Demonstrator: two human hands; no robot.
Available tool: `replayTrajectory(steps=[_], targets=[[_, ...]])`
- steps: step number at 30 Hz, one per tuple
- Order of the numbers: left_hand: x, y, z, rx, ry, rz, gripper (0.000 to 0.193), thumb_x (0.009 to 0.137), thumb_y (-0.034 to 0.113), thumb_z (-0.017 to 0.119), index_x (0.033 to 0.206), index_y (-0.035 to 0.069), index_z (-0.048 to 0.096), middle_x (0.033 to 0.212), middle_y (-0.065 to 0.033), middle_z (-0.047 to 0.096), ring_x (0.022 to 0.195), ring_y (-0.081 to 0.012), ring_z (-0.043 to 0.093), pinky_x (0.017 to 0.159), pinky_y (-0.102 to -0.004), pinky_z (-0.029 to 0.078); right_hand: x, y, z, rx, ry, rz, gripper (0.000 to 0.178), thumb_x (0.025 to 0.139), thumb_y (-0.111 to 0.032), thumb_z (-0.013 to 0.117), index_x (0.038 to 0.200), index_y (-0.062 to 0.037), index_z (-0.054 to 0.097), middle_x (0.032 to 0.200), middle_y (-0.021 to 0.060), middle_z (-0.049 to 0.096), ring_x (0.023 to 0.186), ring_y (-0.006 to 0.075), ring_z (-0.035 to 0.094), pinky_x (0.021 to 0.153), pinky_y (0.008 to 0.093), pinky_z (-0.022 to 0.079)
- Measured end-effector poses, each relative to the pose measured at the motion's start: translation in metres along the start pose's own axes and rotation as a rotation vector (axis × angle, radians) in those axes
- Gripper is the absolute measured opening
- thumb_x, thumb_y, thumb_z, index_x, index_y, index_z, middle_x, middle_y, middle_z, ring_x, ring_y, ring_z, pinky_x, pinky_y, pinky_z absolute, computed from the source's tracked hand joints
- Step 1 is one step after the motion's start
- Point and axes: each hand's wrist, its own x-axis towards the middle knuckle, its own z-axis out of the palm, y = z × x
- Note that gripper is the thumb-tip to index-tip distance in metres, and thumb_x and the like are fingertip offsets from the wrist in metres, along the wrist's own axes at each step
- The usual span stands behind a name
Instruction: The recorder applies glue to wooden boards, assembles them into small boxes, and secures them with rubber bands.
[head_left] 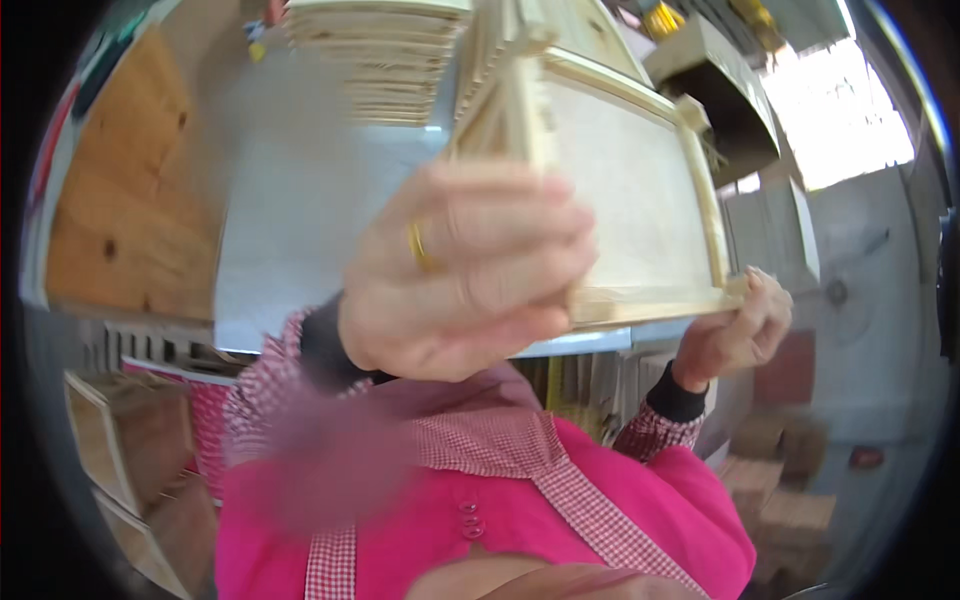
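Pale grey-blue worktop (290,250) across the middle, hard light pouring through a bright opening (840,110) at the far right, and all the action is at its near edge! Fingers first: on the right hand (748,325) they're curled and closed on the near right corner of a wooden frame (630,190), thumb and fingertips about the rail end. Over to the left hand (470,270), gold ring (417,247) glinting, fingers bent together in front of the frame's near left part; motion blur covers their tips, so whether they grip it I can't tell. And the frame itself? Held up between the hands, tilted, a light panel inside its rails.

Good handling here, I'd say, means firm support at both sides, fingertips clear of the corner joints, an even pull so the rails don't twist, and a steadier left hand.

Moving outward: stacked wooden pieces (395,55) beyond the frame, a cardboard box (715,60) gaping just past its far right corner, a knotty brown board (140,200) out left, and down low, a wooden crate (140,440) beside the worktop.
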Motion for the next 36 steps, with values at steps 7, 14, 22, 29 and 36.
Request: replayTrajectory(steps=[7, 14, 22, 29, 36], targets=[[0.004, 0.025, 0.009, -0.036, -0.133, -0.13, 0.029, 0.068, 0.002, 0.073, 0.096, 0.002, 0.068, 0.105, -0.0097, 0.066, 0.097, -0.0304, 0.063, 0.077, -0.0363, 0.051, 0.004, -0.032, 0.001, 0.267, 0.033, 0.619, 0.007, 0.091, -0.002, 0.046, 0.088, 0.0003, 0.052, 0.09, 0.0073, 0.055, 0.081, 0.0142, 0.051, 0.08, 0.0296, 0.042], [0.016, 0.051, 0.003, 0.133, -0.218, -0.154, 0.023, 0.074, 0.003, 0.071, 0.097, 0.006, 0.067, 0.105, -0.0096, 0.066, 0.1, -0.0334, 0.062, 0.09, -0.0453, 0.045, 0.002, -0.046, -0.007, 0.261, -0.029, 0.668, 0.008, 0.092, -0.002, 0.045, 0.085, -0.0002, 0.049, 0.089, 0.0068, 0.053, 0.081, 0.0119, 0.047, 0.077, 0.026, 0.04], [0.043, 0.045, 0.01, -0.042, -0.007, -0.767, 0.02, 0.09, 0.012, 0.06, 0.108, 0.007, 0.064, 0.109, -0.0078, 0.064, 0.108, -0.0215, 0.057, 0.1, -0.0369, 0.038, 0.018, -0.026, -0.034, 0.426, -0.301, 0.753, 0.008, 0.091, -0.005, 0.053, 0.087, 0.0019, 0.055, 0.085, 0.0036, 0.053, 0.079, 0.011, 0.049, 0.072, 0.0229, 0.041], [0.061, -0.062, 0.046, -0.3, 0.47, -1.195, 0.034, 0.098, 0.031, 0.051, 0.107, 0.001, 0.064, 0.101, -0.003, 0.063, 0.093, -0.0102, 0.057, 0.081, -0.0244, 0.044, 0.058, 0.059, 0.037, 0.55, -0.408, 0.593, 0.015, 0.091, -0.012, 0.06, 0.096, 0.0015, 0.063, 0.084, 0.0019, 0.061, 0.072, 0.0081, 0.053, 0.067, 0.0229, 0.044], [0.054, -0.095, 0.054, -0.157, 0.324, -1.252, 0.033, 0.098, 0.03, 0.052, 0.097, 0.001, 0.067, 0.086, 0.0, 0.063, 0.079, -0.0075, 0.056, 0.073, -0.0235, 0.045, 0.073, 0.082, 0.116, 0.592, -0.425, 0.647, 0.02, 0.089, -0.017, 0.063, 0.087, 0.0026, 0.063, 0.071, 0.0006, 0.058, 0.064, 0.0066, 0.05, 0.06, 0.0228, 0.043]])
